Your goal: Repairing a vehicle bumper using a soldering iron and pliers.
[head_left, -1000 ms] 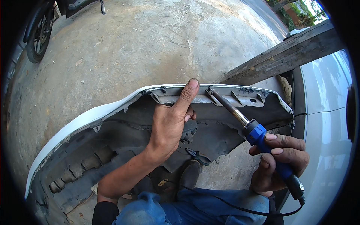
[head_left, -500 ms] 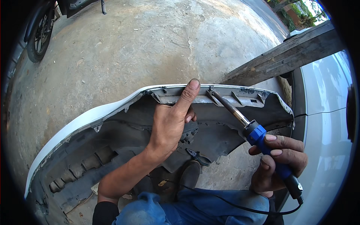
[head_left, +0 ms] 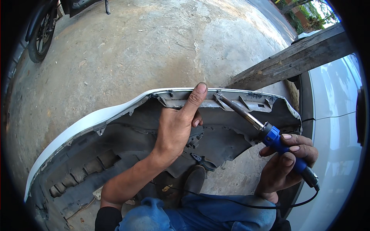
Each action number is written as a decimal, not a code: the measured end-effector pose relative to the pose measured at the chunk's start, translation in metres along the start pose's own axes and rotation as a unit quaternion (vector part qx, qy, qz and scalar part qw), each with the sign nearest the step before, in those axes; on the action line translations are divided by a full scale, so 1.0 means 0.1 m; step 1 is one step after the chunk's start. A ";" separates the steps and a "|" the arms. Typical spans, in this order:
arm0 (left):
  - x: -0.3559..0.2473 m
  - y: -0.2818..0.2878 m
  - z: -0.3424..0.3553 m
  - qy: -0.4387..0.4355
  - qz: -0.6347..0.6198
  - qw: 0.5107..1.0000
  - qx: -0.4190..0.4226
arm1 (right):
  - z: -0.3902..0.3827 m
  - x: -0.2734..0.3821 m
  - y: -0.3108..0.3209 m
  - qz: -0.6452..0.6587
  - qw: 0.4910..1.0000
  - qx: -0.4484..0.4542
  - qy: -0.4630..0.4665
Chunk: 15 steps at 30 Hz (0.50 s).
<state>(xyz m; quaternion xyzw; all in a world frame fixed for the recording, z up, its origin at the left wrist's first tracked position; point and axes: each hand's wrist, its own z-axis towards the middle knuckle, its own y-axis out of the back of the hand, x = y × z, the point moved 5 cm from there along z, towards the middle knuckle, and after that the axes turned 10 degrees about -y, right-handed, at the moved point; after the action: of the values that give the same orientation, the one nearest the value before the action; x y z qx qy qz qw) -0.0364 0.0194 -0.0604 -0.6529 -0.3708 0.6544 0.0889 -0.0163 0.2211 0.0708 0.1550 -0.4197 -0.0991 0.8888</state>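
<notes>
A car bumper (head_left: 88, 120), white along its outer edge and dark inside, stretches across in front of me. My left hand (head_left: 172, 129) grips its upper edge, thumb lying over the rim and fingers curled behind the lip. In my right hand (head_left: 284, 169) is a soldering iron (head_left: 274, 138) with a blue handle and a metal barrel, held between thumb and fingers. The iron slants up to the left, its tip at a ribbed part of the bumper's inner lip, right of my left thumb. Dark, rough patches mark the lip nearby.
Pliers (head_left: 203, 161) lie by my shoe (head_left: 194, 180). The iron's black cord (head_left: 246, 207) crosses over my jeans. A wooden post (head_left: 293, 56) slants in at the right beside a white car (head_left: 335, 127). A motorcycle wheel (head_left: 41, 36) stands on the concrete at far left.
My right hand and the iron's handle have shifted slightly right, and the barrel lies at a lower slant. The tip stays near the same rib. My left hand keeps its grip.
</notes>
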 end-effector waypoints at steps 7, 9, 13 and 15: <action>0.00 0.01 0.01 -0.009 0.002 1.000 0.016 | 0.03 -0.19 0.02 0.014 0.995 -0.068 -0.076; 0.01 0.02 0.02 -0.009 0.002 1.000 0.014 | 0.03 -0.25 0.03 0.047 0.987 -0.091 -0.120; 0.00 0.02 0.00 0.001 0.005 1.000 0.004 | 0.03 -0.37 0.06 0.076 0.981 -0.102 -0.144; -0.01 0.01 0.01 -0.004 -0.009 1.000 0.004 | 0.03 -0.35 0.05 0.080 0.982 -0.096 -0.144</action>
<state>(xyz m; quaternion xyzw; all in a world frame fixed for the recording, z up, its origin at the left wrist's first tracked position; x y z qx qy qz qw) -0.0369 0.0178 -0.0607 -0.6465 -0.3745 0.6578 0.0954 -0.0403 0.2360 0.0498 0.0193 -0.5431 -0.0888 0.8347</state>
